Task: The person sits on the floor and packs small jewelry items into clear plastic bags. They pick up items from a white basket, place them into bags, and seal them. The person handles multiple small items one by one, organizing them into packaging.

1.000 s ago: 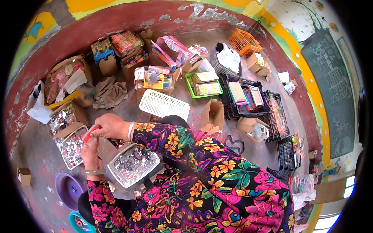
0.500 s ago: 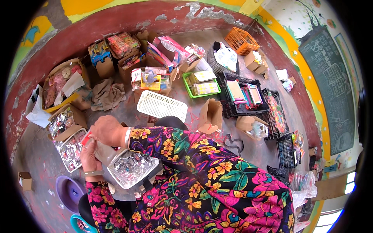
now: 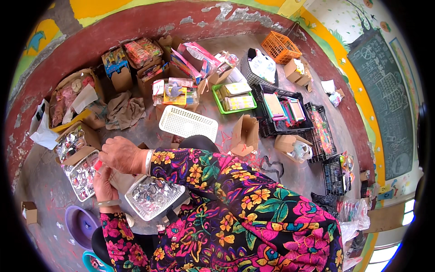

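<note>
Red piece [image 3: 98, 165] is pinched between both hands, above the foil box [image 3: 83, 174] on the floor. Right hand [image 3: 120, 154] is closed on it from above; left hand [image 3: 105, 183] is closed on it from below. White tray [image 3: 153, 197] of foil-wrapped bits is resting on the lap, just right of the hands. White basket [image 3: 188, 122] is lying further out on the floor.

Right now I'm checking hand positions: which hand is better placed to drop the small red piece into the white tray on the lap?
Probably the right hand: it pinches the small red piece from above and lies nearest the white tray. The left hand sits lower, beneath it.
</note>
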Motion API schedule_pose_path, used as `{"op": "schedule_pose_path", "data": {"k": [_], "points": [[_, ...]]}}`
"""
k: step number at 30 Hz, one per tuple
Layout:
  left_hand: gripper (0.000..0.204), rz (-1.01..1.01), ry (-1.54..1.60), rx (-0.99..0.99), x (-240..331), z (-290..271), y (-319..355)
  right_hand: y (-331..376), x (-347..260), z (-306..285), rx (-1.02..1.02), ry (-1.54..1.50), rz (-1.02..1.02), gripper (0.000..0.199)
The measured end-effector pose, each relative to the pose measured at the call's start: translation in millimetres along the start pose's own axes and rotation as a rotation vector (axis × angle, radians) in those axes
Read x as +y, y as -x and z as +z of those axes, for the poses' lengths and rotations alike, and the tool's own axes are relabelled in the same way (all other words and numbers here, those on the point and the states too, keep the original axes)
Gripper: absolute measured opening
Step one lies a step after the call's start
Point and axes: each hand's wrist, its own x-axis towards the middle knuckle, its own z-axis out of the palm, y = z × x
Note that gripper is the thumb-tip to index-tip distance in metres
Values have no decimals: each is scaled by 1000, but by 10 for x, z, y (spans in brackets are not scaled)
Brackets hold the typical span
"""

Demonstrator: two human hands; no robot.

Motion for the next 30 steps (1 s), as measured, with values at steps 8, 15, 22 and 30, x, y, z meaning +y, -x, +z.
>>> {"op": "schedule_pose_path", "data": {"k": [8,15,22,30], "points": [[24,38,-130,-18,-67,-121,-45,-5,222,67,-180,-785,644,14],[24,54,-42,14,-66,-130,-46,46,-28,12,-27,-224,60,9],[21,64,-171,23,-109,-144,-80,36,81,100,-162,-604,530,14],[21,75,-226,-22,-129,-247,-131,77,59,132,-31,-464,405,14]]}}
